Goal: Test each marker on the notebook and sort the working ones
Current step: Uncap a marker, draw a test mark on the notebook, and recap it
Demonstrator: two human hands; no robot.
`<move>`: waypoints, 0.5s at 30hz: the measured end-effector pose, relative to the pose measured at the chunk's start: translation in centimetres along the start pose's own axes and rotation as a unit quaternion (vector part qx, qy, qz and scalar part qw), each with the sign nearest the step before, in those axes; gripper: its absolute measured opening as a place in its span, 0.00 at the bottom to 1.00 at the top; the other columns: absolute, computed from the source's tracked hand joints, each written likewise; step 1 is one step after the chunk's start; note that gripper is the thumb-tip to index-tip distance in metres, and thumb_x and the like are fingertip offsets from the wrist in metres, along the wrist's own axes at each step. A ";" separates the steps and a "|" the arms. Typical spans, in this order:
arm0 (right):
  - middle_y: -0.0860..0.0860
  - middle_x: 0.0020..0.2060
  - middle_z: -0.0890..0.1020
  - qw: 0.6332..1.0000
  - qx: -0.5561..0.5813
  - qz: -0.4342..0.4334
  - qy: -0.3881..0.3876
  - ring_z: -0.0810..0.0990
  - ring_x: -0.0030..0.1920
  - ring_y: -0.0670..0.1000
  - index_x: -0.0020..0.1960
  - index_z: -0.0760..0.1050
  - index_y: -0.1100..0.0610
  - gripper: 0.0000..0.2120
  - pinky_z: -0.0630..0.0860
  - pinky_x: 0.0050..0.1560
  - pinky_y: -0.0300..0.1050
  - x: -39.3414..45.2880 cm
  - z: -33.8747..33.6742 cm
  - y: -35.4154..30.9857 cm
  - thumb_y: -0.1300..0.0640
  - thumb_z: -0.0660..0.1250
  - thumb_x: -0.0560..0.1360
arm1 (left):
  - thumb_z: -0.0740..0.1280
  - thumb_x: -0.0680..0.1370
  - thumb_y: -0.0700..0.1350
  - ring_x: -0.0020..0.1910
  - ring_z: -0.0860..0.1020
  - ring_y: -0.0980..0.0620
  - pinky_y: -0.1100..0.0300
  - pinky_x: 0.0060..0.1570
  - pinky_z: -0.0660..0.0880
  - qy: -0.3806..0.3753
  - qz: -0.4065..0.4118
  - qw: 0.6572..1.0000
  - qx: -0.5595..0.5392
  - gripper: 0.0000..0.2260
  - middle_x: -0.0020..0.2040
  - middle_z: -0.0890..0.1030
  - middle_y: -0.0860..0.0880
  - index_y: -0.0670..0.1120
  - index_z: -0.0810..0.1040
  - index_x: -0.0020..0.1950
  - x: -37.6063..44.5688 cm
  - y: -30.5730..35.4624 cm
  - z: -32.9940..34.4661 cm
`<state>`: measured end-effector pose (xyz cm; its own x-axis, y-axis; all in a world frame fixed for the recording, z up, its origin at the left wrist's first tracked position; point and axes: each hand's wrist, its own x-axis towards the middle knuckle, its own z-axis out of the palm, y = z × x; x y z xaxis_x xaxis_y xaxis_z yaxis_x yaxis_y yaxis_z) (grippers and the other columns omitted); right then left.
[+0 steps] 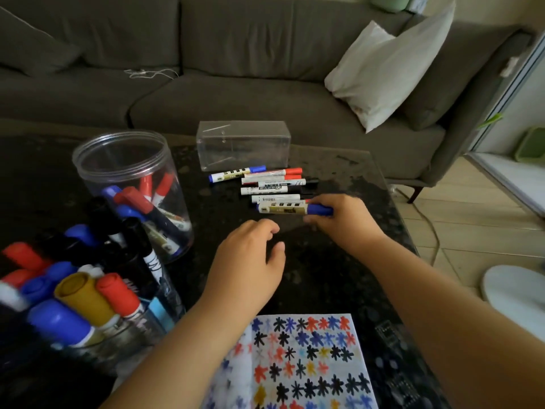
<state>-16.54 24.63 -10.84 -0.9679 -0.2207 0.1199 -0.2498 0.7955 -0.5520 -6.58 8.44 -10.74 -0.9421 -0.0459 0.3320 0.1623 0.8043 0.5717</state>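
My right hand (345,219) grips the blue cap end of a blue marker (283,208), which lies flat at the near end of a row of several capped markers (265,181) on the dark table. My left hand (250,261) hovers just left of it, fingers loosely curled, holding nothing. The open notebook (295,364), covered in coloured star-shaped test marks, lies at the near edge below my arms. A clear round jar (129,184) at the left holds several red and blue markers. A second container (73,299) at the near left is packed with upright markers.
An empty clear plastic box (243,144) stands behind the row of markers. A grey sofa (236,69) with a light cushion (389,69) runs behind the table. The table's right edge (395,202) drops to a tiled floor with a cable (430,228).
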 end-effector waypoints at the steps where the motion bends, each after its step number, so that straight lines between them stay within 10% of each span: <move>1: 0.43 0.46 0.79 0.999 0.037 0.003 -0.006 0.77 0.46 0.43 0.58 0.78 0.50 0.14 0.70 0.50 0.36 -1.7 -0.9 -0.6 0.54 0.71 0.72 | 0.63 0.78 0.47 0.50 0.72 0.61 0.69 0.47 0.67 0.002 0.006 1.000 -0.004 0.12 0.51 0.75 0.57 0.50 0.75 0.61 -0.6 0.3 -0.6; 5: 0.43 0.37 0.80 0.986 0.163 0.021 -0.006 0.77 0.37 0.36 0.46 0.79 0.46 0.07 0.70 0.38 0.25 -8.6 -3.8 -2.7 0.54 0.73 0.70 | 0.65 0.76 0.46 0.46 0.73 0.62 0.75 0.41 0.66 -0.004 0.014 0.999 -0.039 0.11 0.46 0.74 0.60 0.50 0.77 0.59 -3.8 1.4 -3.3; 15: 0.49 0.41 0.85 0.912 0.392 0.117 -0.023 0.83 0.43 0.46 0.53 0.75 0.54 0.07 0.77 0.48 0.40 -21.6 -2.8 -6.9 0.53 0.63 0.77 | 0.65 0.77 0.45 0.45 0.74 0.69 0.78 0.40 0.68 -0.068 -0.056 0.983 -0.161 0.05 0.41 0.79 0.60 0.55 0.78 0.48 -10.9 2.8 -6.3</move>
<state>6.03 25.55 -7.30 -0.9857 -0.1345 -0.1015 0.0764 0.1800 -0.9807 5.99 7.44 -8.01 -0.9863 -0.0255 0.1630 0.1198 0.5685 0.8139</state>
